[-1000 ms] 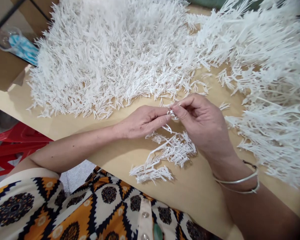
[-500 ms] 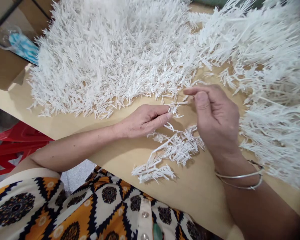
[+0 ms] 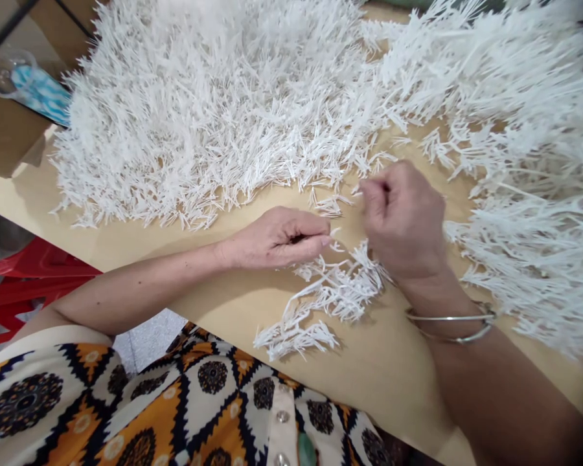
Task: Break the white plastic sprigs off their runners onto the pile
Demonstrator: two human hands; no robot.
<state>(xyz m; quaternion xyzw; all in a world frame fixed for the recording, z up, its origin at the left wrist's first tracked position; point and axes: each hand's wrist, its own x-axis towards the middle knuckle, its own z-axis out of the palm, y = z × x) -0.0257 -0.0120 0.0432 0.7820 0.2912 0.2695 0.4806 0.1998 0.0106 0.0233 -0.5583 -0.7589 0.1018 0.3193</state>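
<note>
My left hand (image 3: pixel 282 241) is closed in a pinch over the table, its thumb and forefinger pressed on a white plastic sprig (image 3: pixel 336 241) whose small thin ends stick out past the fingertips. To its right, my right hand (image 3: pixel 404 220) is curled shut with thumb against forefinger. A tiny white tip shows by that thumb; what the fingers hold, if anything, is hidden. Below and between both hands lies a branched white plastic spray (image 3: pixel 342 291). A few loose sprigs (image 3: pixel 329 206) rest just above the left fingertips.
A large heap of white sprigs (image 3: pixel 214 123) covers the table's far side. Longer white sprays (image 3: pixel 539 259) are piled at the right. A cardboard box (image 3: pixel 10 136) and a blue-white face mask (image 3: pixel 41 90) are at upper left; a red stool (image 3: pixel 34 285) stands below the table edge (image 3: pixel 140 291).
My right hand has moved slightly left and curled its extended forefinger in. Small sprigs now lie loose above my left fingertips, where less white material sticks out. The left hand has hardly moved.
</note>
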